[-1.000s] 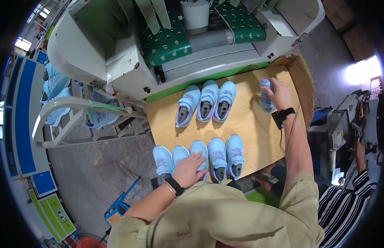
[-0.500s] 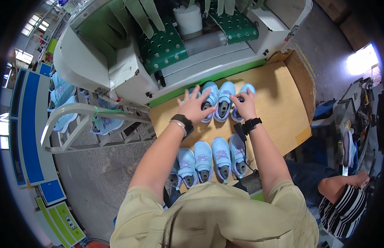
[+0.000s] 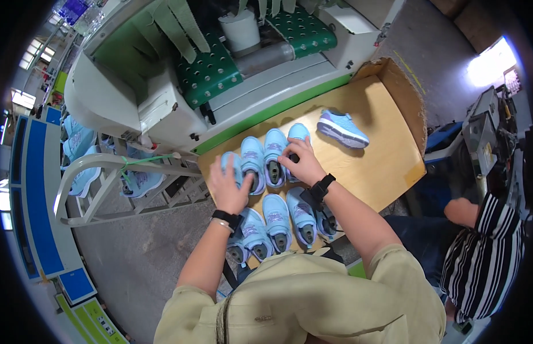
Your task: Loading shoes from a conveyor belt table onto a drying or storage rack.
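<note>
Light blue children's shoes with dark grey inserts stand in two rows on a wooden tabletop. At the left end of the far row, my left hand [image 3: 229,188] lies over the leftmost shoe [image 3: 235,161], fingers spread and thumb near the neighbouring shoe [image 3: 252,153]. My right hand [image 3: 304,165] has its fingers bent round the heel of the row's rightmost shoe [image 3: 298,131], its thumb by the shoe [image 3: 274,143] to the left. Apart from them, a single shoe [image 3: 342,129] rests at the right, its purple-white sole facing me. The near row [image 3: 277,215] sits between my forearms.
Beyond the table [image 3: 387,166] stands a white machine with a green perforated belt [image 3: 209,74] and hanging strips. A cardboard flap [image 3: 404,94] edges the table's right. At the left is a metal rack [image 3: 123,172] with more blue shoes. A person in a striped top [image 3: 479,258] sits at right.
Both hands and the far row have shifted left, with the rightmost shoe now closer to the others. A single shoe has appeared at the right of the table. My view has shifted slightly.
</note>
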### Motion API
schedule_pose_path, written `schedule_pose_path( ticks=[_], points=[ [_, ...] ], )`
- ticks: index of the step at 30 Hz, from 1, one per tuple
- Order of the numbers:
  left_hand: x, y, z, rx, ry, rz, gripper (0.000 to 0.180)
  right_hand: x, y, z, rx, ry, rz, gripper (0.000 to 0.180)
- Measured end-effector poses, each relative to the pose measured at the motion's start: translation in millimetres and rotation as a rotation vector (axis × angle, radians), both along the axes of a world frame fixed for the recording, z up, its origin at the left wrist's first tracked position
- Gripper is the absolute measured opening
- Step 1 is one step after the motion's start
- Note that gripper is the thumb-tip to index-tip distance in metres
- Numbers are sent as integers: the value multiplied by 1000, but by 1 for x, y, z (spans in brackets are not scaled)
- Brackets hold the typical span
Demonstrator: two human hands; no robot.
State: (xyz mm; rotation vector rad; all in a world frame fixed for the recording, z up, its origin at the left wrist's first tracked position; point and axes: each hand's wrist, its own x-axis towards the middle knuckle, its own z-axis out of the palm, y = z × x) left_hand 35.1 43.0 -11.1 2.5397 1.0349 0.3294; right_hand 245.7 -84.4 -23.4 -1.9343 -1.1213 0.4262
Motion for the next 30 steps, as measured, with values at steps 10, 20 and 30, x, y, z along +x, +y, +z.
schedule_pose_path(
  ticks=[10,20,30],
  points=[
    [-30,12,-42,-827,-454,364,89,130,-94,-10,-421,-409,-342,71],
    [2,10,74,-853,-786,153,90,44,-60,74,164,-28,-74,61],
    [63,9,157,-1449,-1134,-147,75,4,-25,-29,-193,102,-63,90]
  ],
)
